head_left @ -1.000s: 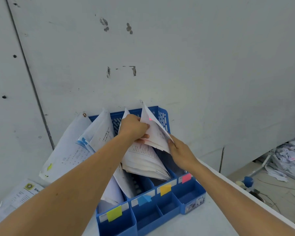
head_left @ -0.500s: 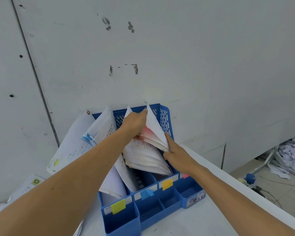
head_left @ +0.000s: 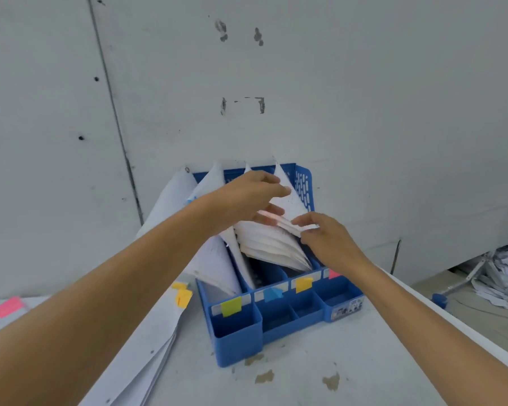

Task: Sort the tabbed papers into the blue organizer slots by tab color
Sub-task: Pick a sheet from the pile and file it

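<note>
Filing step: left hand (head_left: pixel 244 197) fingers straight, spread on sheets (head_left: pixel 292 202) at blue organizer (head_left: pixel 238 336) right end, right hand (head_left: pixel 330 244) pinching their edge; next, probably seat, release.

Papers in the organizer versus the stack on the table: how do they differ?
The papers in the organizer stand leaning and fanned, left hand and right hand on them. The stack on the table lies flat, in neither hand, orange tabs showing. Both are white sheets.
</note>
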